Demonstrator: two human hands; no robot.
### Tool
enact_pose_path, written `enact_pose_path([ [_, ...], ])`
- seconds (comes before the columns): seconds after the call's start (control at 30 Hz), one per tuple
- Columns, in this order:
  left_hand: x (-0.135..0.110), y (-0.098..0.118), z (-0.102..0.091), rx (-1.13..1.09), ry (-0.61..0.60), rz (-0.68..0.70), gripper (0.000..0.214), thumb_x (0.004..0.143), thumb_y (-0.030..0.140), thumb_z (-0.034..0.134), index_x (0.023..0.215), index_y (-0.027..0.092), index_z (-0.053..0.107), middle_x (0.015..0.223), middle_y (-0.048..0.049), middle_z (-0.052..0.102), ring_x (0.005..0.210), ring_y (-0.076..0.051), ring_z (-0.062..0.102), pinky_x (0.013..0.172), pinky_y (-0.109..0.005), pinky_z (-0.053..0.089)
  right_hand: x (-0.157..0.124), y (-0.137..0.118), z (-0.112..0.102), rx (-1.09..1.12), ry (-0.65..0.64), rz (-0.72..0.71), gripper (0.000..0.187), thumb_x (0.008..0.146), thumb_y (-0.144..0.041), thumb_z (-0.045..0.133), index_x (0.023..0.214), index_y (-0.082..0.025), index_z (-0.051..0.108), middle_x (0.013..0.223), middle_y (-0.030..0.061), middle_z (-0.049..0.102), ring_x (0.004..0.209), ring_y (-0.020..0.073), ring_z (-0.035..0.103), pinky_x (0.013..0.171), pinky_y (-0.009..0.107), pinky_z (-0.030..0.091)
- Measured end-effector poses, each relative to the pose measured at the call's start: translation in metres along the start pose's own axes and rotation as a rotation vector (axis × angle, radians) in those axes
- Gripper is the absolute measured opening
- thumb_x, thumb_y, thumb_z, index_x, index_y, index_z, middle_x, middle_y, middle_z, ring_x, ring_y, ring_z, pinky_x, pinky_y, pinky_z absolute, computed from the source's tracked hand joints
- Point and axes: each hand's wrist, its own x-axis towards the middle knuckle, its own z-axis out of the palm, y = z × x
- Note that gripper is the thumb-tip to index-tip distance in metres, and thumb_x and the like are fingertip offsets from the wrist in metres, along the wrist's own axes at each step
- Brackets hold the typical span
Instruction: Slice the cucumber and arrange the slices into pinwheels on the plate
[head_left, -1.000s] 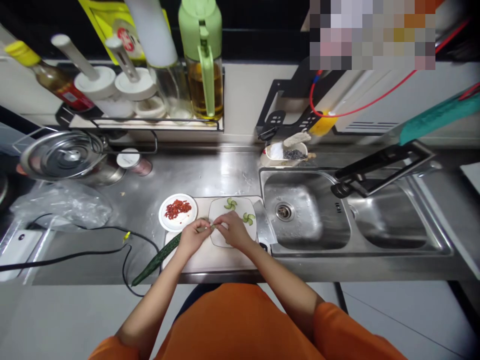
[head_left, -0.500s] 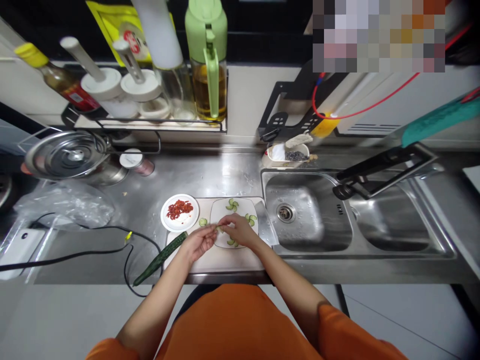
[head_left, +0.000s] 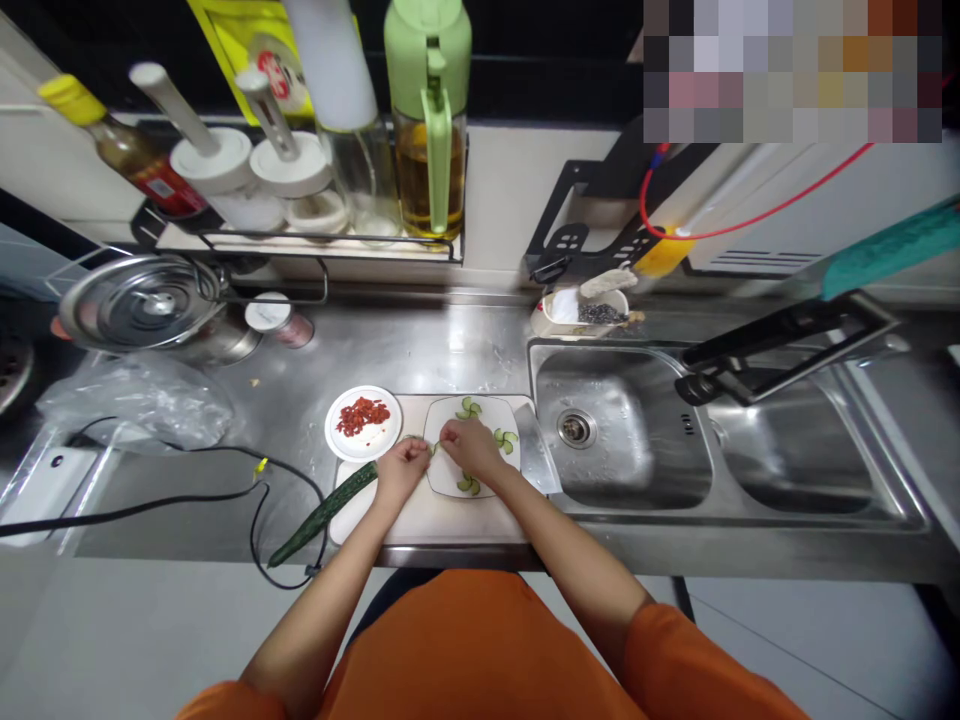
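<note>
My left hand [head_left: 403,468] is closed in a pinch at the left edge of a white squarish plate [head_left: 442,482]. Just right of it, above the plate, my right hand [head_left: 472,447] also pinches. A thin cucumber slice [head_left: 433,449] shows between the two sets of fingertips. Curved cucumber slices fan out in small groups on the plate, at the top [head_left: 469,407], right [head_left: 505,441] and bottom [head_left: 469,484]. Under the plate lies a pale cutting board [head_left: 405,525]. A whole-looking cucumber [head_left: 322,515] rests with its upper end on the board, partly behind my left hand.
A round white plate [head_left: 334,432] holds chopped red pieces. The cleaver blade [head_left: 538,458] lies at the board's right edge, beside the steel sink [head_left: 622,490]. Left are a black cable [head_left: 172,518], a plastic bag [head_left: 139,405] and a lidded pot [head_left: 142,300]. Bottles stand on a rack [head_left: 330,250].
My fingertips have drawn slightly apart, with a slice showing between them. My left hand has turned from palm-up to more palm-down. The whole view has shifted a little.
</note>
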Motion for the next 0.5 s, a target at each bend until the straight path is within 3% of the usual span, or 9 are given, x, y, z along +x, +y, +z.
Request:
enact_pose_path([
  [0.13, -0.0002, 0.0047, 0.0003, 0.251, 0.071, 0.161, 0.011, 0.07, 0.025, 0.056, 0.069, 0.019, 0.064, 0.061, 0.002, 0.062, 0.058, -0.011, 0.055, 0.06, -0.021, 0.041, 0.0054, -0.0038, 0.0028, -0.131, -0.007, -0.006, 0.012, 0.084, -0.021, 0.051, 0.082, -0.023, 0.062, 0.081, 0.0018, 0.066, 0.089, 0.0208, 0.051, 0.07, 0.029, 0.031],
  [0.23, 0.0004, 0.0067, 0.0003, 0.374, 0.104, 0.199, 0.011, 0.071, 0.023, 0.053, 0.067, 0.019, 0.062, 0.057, 0.0024, 0.058, 0.057, -0.012, 0.052, 0.06, -0.021, 0.038, 0.0076, -0.0039, 0.0049, -0.181, -0.012, -0.024, 0.015, 0.086, -0.021, 0.048, 0.082, -0.022, 0.062, 0.083, 0.0032, 0.066, 0.091, 0.0215, 0.05, 0.07, 0.03, 0.03],
  [0.5, 0.0045, 0.0017, 0.0037, 0.389, 0.119, 0.24, 0.011, 0.073, 0.022, 0.05, 0.065, 0.019, 0.057, 0.059, 0.0026, 0.056, 0.057, -0.012, 0.051, 0.059, -0.021, 0.036, 0.0098, -0.0004, 0.009, -0.248, 0.025, -0.064, 0.018, 0.088, -0.022, 0.045, 0.083, -0.021, 0.063, 0.087, 0.0052, 0.066, 0.093, 0.0221, 0.048, 0.069, 0.031, 0.028],
])
